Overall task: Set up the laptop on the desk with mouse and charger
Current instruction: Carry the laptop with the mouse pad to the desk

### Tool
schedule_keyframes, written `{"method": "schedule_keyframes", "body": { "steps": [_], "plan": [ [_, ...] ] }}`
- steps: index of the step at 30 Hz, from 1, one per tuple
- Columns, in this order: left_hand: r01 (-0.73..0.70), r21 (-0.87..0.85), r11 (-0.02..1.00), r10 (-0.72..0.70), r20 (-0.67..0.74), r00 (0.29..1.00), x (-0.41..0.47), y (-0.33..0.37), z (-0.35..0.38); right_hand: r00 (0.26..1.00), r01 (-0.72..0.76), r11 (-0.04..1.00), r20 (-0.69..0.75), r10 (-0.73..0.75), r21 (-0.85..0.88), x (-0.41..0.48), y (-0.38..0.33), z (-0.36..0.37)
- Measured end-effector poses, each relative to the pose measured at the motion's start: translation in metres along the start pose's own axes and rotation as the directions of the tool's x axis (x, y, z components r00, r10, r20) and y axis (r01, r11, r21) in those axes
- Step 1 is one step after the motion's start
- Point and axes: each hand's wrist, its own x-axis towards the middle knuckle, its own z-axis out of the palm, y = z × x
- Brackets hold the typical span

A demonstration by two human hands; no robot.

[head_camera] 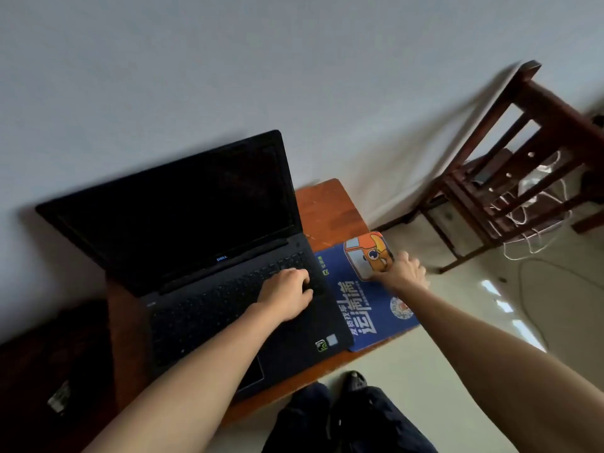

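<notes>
Tilted, wide-angle view; edges blurred. No telling whether a mouse sits under the right hand: the palm and curled fingers cover the spot, at the far right edge of the blue mouse pad, just beside its orange cartoon print. Closed or merely cupped, cannot tell. Charger not clearly made out; only a tangle of white cables on the floor under a dark wooden chair, well apart from the desk, and too blurred to identify. A thin cord trailing across the pale floor, its ends out of sight.

Left hand palm down on the right part of the laptop keyboard, fingers bent and loosely spread, touching the keys, gripping nothing. Forearm crossing the palm rest and hiding most of the touchpad.

Laptop open on the reddish wooden desk, lid upright against the pale wall, screen black, a small logo under the screen. Stickers on the near right corner of the palm rest, too small to read. Mouse pad lying flat just right of the laptop, touching or slipping slightly under its edge, near corner overhanging the desk.

Dark shape at lower left, in shadow, not identifiable. Dark trousers and a dark shoe below the desk edge.
</notes>
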Motion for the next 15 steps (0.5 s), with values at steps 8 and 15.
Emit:
{"method": "schedule_keyframes", "body": {
  "steps": [8, 15],
  "plan": [
    [0.029, -0.076, 0.997, -0.034, -0.057, 0.998, 0.029, -0.004, -0.011, 0.886, 0.462, 0.878, -0.114, -0.450, 0.124, -0.004, -0.017, -0.038],
    [-0.017, -0.449, 0.893, -0.036, -0.109, 0.993, 0.048, 0.014, -0.049, 0.640, 0.740, 0.638, 0.070, -0.766, 0.212, -0.014, -0.059, -0.115]
  ]
}}
